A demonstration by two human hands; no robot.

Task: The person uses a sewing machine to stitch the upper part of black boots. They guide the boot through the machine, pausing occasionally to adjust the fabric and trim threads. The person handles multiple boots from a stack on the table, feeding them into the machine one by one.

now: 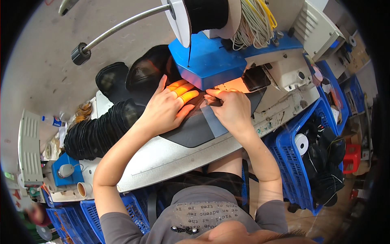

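My left hand (165, 106) lies over dark material beside the blue-covered head of a sewing machine (211, 61). Its fingers are stretched out and apart, several wearing yellow finger covers. Close by on the right, my right hand (235, 109) has its fingers curled and pinched round the edge of a small black piece (214, 101). Orange light falls on the fingertips under the machine head. Below both hands is a flat dark grey board (191, 133) on the machine table. The needle area is hidden behind the blue cover.
A stack of black shaped pieces (99, 132) leans at the left, with larger black pieces (148, 69) behind. A black tape reel (207, 14) hangs above. Blue crates (292, 152) stand at the right. A paper cup (84, 189) is near the table's left edge.
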